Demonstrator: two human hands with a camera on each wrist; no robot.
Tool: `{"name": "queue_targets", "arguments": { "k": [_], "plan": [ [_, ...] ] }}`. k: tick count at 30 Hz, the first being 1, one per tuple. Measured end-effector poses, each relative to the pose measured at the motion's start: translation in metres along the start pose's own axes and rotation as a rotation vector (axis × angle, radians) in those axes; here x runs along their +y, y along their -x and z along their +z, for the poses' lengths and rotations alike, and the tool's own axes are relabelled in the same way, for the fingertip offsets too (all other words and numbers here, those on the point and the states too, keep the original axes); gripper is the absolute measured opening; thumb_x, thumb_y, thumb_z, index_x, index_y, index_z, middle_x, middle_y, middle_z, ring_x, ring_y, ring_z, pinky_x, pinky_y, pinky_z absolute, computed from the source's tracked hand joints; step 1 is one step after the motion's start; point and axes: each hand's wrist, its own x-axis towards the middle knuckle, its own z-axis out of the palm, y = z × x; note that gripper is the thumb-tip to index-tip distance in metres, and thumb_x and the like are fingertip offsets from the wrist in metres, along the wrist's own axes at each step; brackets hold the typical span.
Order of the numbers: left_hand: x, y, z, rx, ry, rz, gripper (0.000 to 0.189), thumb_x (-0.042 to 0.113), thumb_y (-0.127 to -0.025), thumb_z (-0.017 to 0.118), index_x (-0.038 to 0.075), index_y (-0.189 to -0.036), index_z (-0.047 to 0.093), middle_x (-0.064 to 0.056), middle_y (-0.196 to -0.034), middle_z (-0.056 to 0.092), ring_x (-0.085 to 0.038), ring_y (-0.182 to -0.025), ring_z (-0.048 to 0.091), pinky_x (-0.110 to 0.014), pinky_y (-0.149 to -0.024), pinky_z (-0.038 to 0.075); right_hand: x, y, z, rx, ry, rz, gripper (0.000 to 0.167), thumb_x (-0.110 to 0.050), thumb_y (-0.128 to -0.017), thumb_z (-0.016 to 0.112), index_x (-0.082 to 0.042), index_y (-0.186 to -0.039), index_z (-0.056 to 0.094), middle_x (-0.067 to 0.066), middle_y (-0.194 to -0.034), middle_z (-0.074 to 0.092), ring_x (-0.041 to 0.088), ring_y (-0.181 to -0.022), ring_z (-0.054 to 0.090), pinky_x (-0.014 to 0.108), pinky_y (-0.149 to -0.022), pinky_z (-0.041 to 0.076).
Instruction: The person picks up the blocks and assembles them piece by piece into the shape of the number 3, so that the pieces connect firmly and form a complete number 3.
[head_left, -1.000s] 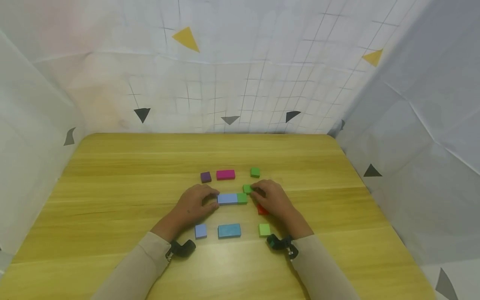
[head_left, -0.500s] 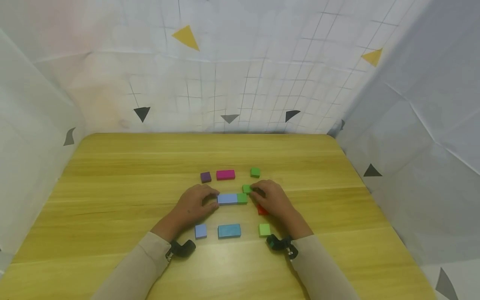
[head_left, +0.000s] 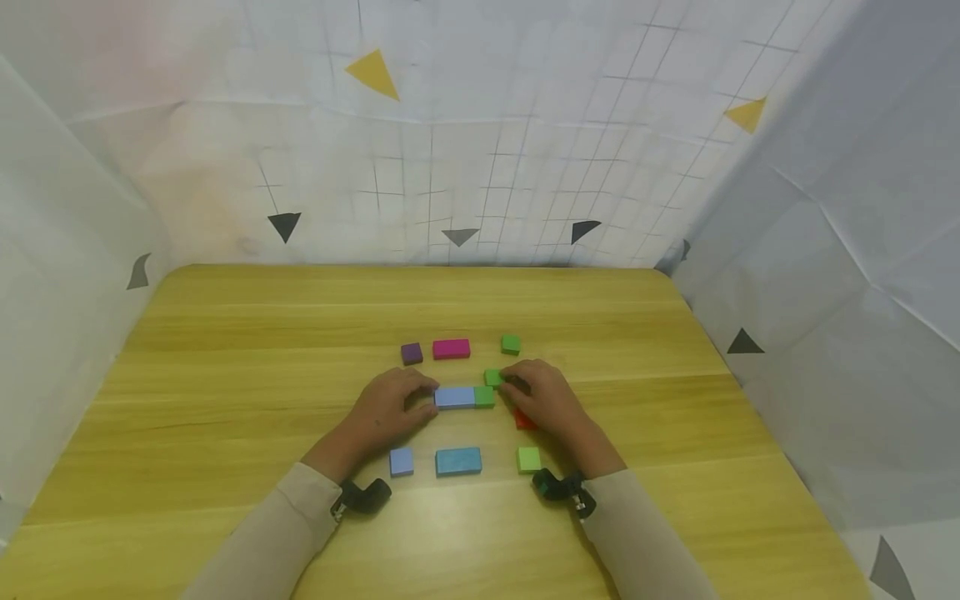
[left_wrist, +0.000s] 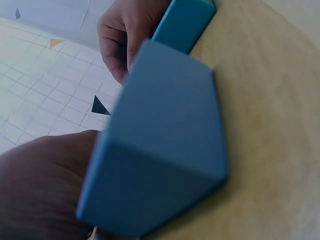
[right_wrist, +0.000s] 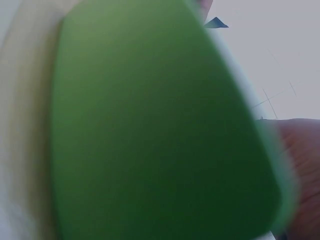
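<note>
In the head view, my left hand [head_left: 386, 408] holds the left end of a periwinkle-blue rectangular block [head_left: 454, 398] between thumb and fingers. A green cube [head_left: 483, 397] sits flush against that block's right end. My right hand [head_left: 546, 396] pinches another green cube [head_left: 492, 378], just behind the first, its right side covered by fingertips. A red block [head_left: 525, 420] lies partly hidden under the right hand. Close to the left wrist camera stands a pale blue cube [left_wrist: 160, 110]; a lime-green cube [right_wrist: 150, 130] fills much of the right wrist view. Neither wrist view shows the fingertips' contact.
Behind the hands lie a purple cube [head_left: 412, 354], a magenta rectangular block [head_left: 452, 349] and a green cube [head_left: 511, 344]. A teal-blue rectangular block [head_left: 458, 462] lies in front, between the forearms. White patterned sheeting [head_left: 480, 150] surrounds the wooden table [head_left: 262, 317].
</note>
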Motion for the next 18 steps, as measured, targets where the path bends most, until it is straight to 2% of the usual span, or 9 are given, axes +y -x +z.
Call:
{"name": "queue_targets", "arguments": {
  "k": [11, 18],
  "plan": [
    [0.0003, -0.0008, -0.0018, -0.001, 0.005, -0.011, 0.034, 0.037, -0.092, 0.07, 0.022, -0.123, 0.068, 0.007, -0.121, 0.067, -0.014, -0.118, 0.058, -0.039, -0.105, 0.045, 0.0031, -0.0024, 0.0002, 0.004, -0.012, -0.006, 0.022, -0.024, -0.093, 0.072, -0.012, -0.112, 0.073, 0.001, -0.108, 0.073, 0.02, -0.102, 0.065, 0.039, -0.09, 0.054],
    [0.0008, -0.0004, 0.0029, -0.034, 0.031, -0.028, 0.036, 0.038, -0.092, 0.069, 0.023, -0.124, 0.067, 0.008, -0.122, 0.066, -0.013, -0.119, 0.056, -0.039, -0.106, 0.044, 0.0059, 0.0045, -0.0061, 0.0, -0.027, 0.046, 0.024, -0.023, -0.093, 0.071, -0.011, -0.114, 0.073, 0.002, -0.109, 0.072, 0.021, -0.102, 0.066, 0.04, -0.09, 0.055]
  ]
}}
